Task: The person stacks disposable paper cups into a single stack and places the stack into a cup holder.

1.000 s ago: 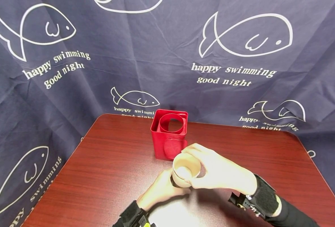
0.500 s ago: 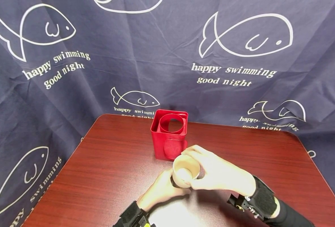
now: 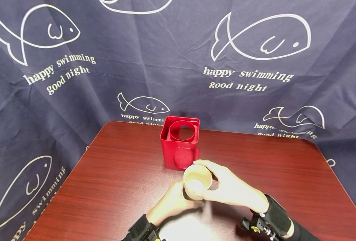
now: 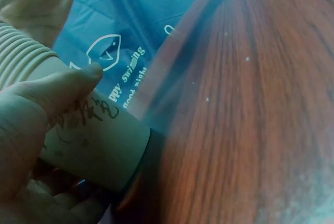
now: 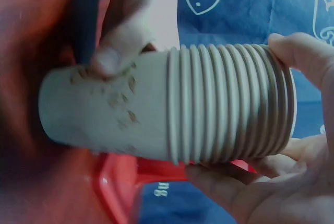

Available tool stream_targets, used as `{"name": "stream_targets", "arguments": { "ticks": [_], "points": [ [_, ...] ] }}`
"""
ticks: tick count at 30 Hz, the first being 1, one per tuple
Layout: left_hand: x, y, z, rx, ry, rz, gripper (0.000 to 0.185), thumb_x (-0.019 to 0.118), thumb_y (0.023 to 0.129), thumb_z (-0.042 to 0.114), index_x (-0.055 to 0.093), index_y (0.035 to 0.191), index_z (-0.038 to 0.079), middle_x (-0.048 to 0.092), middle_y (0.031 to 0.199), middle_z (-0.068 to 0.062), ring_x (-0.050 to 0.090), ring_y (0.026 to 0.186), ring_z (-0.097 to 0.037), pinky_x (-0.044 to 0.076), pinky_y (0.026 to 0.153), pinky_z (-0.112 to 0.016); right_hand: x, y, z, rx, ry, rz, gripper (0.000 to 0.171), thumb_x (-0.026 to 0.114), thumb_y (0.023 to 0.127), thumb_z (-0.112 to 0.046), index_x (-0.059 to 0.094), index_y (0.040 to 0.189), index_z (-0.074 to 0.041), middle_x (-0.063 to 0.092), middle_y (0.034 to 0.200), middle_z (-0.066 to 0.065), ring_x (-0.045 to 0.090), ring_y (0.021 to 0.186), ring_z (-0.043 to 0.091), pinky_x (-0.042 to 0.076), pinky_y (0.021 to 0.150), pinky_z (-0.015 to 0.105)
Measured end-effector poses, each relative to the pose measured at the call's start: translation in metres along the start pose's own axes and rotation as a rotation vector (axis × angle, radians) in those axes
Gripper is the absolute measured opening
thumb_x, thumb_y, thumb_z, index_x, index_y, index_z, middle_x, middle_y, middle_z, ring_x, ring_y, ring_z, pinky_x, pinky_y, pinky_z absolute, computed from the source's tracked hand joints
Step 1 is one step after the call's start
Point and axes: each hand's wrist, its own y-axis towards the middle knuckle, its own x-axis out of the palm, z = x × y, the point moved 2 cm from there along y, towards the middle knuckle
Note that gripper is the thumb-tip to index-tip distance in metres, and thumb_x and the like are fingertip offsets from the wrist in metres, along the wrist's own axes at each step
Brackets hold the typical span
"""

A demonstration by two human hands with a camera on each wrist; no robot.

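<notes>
A stack of nested paper cups (image 3: 197,172) stands at the near middle of the table, its open mouth facing up in the head view. My left hand (image 3: 172,202) grips the lowest cup's printed side, thumb across it in the left wrist view. Around the rims at the top, my right hand (image 3: 235,187) holds the stack between thumb and fingers. The right wrist view shows several ridged rims (image 5: 224,104) packed together and a brown leaf print on the bottom cup. Just behind the cups is a red square holder (image 3: 169,154) with a round ring in its top.
The dark red wooden table (image 3: 120,167) has rounded far corners. Behind and beside it hangs a blue curtain (image 3: 184,67) printed with white fish and lettering. A bright glare lies on the tabletop near the left wrist.
My right hand and wrist have shifted slightly down and to the left in the head view, its fingers lower on the rims. The left hand, cups and red holder stay nearly where they were.
</notes>
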Motion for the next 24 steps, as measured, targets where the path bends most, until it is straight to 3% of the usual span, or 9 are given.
{"name": "stream_targets", "arguments": {
  "ticks": [4,8,15,20,24],
  "points": [
    [0.004,0.001,0.005,-0.004,-0.017,-0.010,0.060,0.094,0.072,0.039,0.063,0.121,0.024,0.071,0.101,0.013,0.064,0.088,-0.003,0.053,0.083,-0.025,0.000,-0.005,0.001,0.032,0.015,0.034,0.066,0.086,0.083,-0.043,0.055,0.141,-0.034,0.064,0.128,-0.019,0.062,0.114,0.008,0.050,0.103,0.028],
    [0.012,0.007,0.010,0.025,-0.047,-0.003,0.067,0.093,0.074,0.035,0.059,0.131,0.026,0.069,0.111,0.013,0.063,0.096,-0.004,0.053,0.091,-0.027,-0.003,-0.010,0.004,0.039,0.049,0.065,0.067,0.087,0.083,-0.037,0.055,0.141,-0.033,0.064,0.130,-0.016,0.062,0.115,0.009,0.050,0.102,0.025],
    [0.028,0.015,0.019,0.039,-0.080,0.093,0.075,0.090,0.078,0.030,0.051,0.142,0.021,0.065,0.130,0.006,0.062,0.114,-0.009,0.051,0.103,-0.034,-0.014,-0.019,0.015,0.077,0.003,0.163,0.069,0.088,0.082,-0.034,0.054,0.142,-0.029,0.063,0.132,-0.012,0.060,0.113,0.009,0.051,0.097,0.023],
    [0.040,0.027,0.027,0.041,-0.241,0.110,0.068,0.087,0.082,0.020,0.053,0.140,0.015,0.063,0.137,-0.002,0.061,0.126,-0.018,0.050,0.108,-0.031,-0.026,-0.025,0.023,0.122,-0.022,0.239,0.074,0.090,0.080,-0.026,0.053,0.144,-0.023,0.063,0.135,-0.004,0.061,0.111,0.010,0.054,0.091,0.021],
    [0.049,0.040,0.035,0.075,-0.273,0.125,0.064,0.086,0.082,0.013,0.055,0.137,0.011,0.065,0.134,-0.006,0.064,0.124,-0.023,0.052,0.105,-0.032,-0.034,-0.031,0.030,0.132,-0.056,0.312,0.074,0.090,0.079,-0.019,0.054,0.143,-0.019,0.064,0.134,0.001,0.060,0.108,0.006,0.053,0.087,0.017]
  ]
}}
